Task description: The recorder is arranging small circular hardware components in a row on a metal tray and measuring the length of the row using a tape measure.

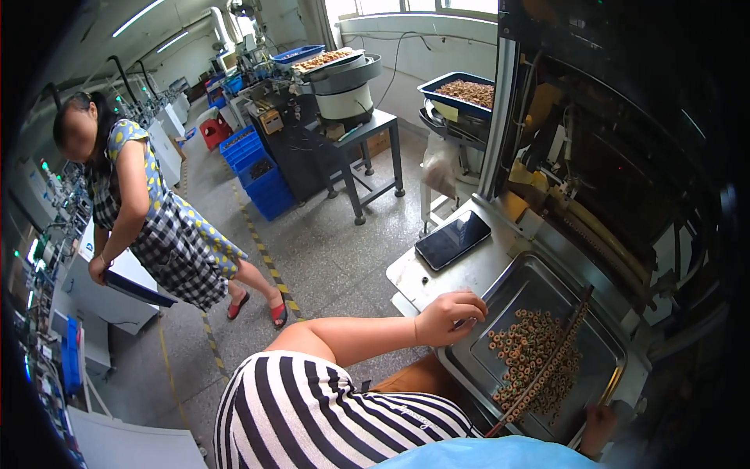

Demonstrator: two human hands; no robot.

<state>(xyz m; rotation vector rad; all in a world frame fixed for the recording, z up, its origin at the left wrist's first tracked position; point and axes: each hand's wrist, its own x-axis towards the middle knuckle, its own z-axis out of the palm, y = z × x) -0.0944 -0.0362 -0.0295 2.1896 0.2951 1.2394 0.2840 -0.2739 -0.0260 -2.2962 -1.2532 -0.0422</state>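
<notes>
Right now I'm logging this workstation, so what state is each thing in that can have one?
Left hand: curled, resting on the tray's near rim.
Right hand: at the tray's lower corner, grip unclear.
Metal tray: flat on the bench, partly filled.
Small rings: loose pile in the tray.
Thin rod: lying diagonally across the rings.
Phone: face up, screen dark.
Blue bin: filled with small parts.

Tray (522, 280): dull grey metal. Rings (533, 356) in it: tan-brown. Rod (547, 361) across them: dark brown. Phone (452, 239): black, glossy. Sleeve (328, 410): black-and-white stripes. Crates (262, 168): bright blue. Floor (328, 250): speckled grey, yellow-black striped line. Other person's dress (168, 234): black-white check with yellow-dotted blue.
</notes>
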